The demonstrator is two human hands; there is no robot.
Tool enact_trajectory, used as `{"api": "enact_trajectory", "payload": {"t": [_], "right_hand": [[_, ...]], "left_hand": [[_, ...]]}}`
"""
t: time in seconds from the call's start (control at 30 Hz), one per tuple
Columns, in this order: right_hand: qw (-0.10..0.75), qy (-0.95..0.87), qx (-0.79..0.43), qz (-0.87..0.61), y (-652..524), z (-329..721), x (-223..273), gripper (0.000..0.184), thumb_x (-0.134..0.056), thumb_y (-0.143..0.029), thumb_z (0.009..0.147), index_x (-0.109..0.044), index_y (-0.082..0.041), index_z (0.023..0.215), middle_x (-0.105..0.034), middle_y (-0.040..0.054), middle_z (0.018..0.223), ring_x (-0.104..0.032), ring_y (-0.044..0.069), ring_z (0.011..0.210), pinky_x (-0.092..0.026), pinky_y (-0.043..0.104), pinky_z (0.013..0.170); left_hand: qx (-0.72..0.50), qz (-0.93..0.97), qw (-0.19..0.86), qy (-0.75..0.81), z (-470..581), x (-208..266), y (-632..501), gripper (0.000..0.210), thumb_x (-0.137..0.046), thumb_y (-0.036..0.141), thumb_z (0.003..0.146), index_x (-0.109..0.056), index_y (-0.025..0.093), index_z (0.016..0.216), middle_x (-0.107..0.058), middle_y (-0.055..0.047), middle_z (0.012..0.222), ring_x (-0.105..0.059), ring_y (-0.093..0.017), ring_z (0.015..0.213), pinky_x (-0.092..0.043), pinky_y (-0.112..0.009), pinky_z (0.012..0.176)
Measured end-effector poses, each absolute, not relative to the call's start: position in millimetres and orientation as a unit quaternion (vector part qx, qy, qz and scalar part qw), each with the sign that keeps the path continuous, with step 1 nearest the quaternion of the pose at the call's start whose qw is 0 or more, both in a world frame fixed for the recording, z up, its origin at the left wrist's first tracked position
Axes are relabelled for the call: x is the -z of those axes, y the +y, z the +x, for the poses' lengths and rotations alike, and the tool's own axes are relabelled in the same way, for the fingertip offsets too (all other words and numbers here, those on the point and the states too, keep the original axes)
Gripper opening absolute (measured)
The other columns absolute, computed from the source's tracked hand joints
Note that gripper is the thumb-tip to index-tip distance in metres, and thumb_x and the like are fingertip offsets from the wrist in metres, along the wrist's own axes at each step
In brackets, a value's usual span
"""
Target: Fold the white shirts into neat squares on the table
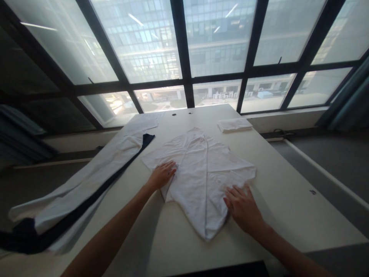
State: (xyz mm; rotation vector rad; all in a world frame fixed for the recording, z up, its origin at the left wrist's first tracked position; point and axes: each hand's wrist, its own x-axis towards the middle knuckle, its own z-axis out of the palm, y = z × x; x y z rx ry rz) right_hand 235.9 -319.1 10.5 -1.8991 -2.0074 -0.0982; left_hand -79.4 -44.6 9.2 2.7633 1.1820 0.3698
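Left hand (163,175) lies open, flat on white shirt (198,169). Right hand (240,206) lies open, fingers spread, pressing shirt's opposite side. Folded white cloth (234,124) well beyond right hand.

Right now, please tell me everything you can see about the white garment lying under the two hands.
The white garment looks like thin, soft, wrinkled cloth. It lies flat on the pale table, partly folded: flaps overlap along a line down its middle, and its near end narrows to a point. The left hand rests flat on its left edge, the right hand on its right near side, both open with fingers spread. Nothing else touches it.
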Motion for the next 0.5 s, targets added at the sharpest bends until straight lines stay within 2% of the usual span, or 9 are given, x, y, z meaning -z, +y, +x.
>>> {"api": "enact_trajectory", "payload": {"t": [0.1, 0.23, 0.33, 0.5], "right_hand": [[0.157, -0.716, 0.039, -0.679, -300.7, 284.0, -9.5, 0.034, -0.041, -0.034, 0.105, -0.072, -0.022, 0.113, -0.071, 0.0101, 0.126, -0.056, 0.034, 0.129, -0.020, 0.073, 0.114], [0.125, -0.713, 0.035, -0.689, -268.6, 340.9, -6.5, 0.035, -0.040, -0.032, 0.105, -0.070, -0.023, 0.120, -0.069, 0.0113, 0.132, -0.052, 0.034, 0.135, -0.016, 0.075, 0.114], [0.104, -0.715, 0.024, -0.691, -243.1, 371.4, -5.6, 0.037, -0.038, -0.031, 0.105, -0.069, -0.022, 0.122, -0.064, 0.0116, 0.139, -0.049, 0.033, 0.139, -0.018, 0.073, 0.114], [0.101, -0.718, 0.005, -0.688, -220.5, 393.0, -4.6, 0.040, -0.035, -0.030, 0.106, -0.070, -0.019, 0.122, -0.056, 0.0145, 0.147, -0.043, 0.033, 0.143, -0.022, 0.068, 0.116]], "left_hand": [[-0.132, 0.911, 0.037, 0.388, -88.8, -16.1, -85.8, 0.045, -0.044, 0.046, 0.102, -0.059, 0.027, 0.139, -0.064, -0.011, 0.139, -0.060, -0.031, 0.126, -0.045, -0.052, 0.106], [-0.144, 0.921, 0.043, 0.361, -91.0, -20.5, -142.9, 0.045, -0.048, 0.044, 0.102, -0.058, 0.024, 0.141, -0.067, -0.013, 0.133, -0.065, -0.028, 0.115, -0.049, -0.048, 0.101], [-0.150, 0.928, 0.048, 0.338, -87.1, -15.4, -180.1, 0.048, -0.051, 0.039, 0.101, -0.052, 0.026, 0.147, -0.061, -0.012, 0.141, -0.060, -0.028, 0.125, -0.048, -0.047, 0.104], [-0.138, 0.939, 0.069, 0.309, -83.6, -7.8, -212.3, 0.054, -0.058, 0.032, 0.098, -0.047, 0.032, 0.151, -0.044, -0.011, 0.156, -0.048, -0.031, 0.138, -0.045, -0.053, 0.111]]}}
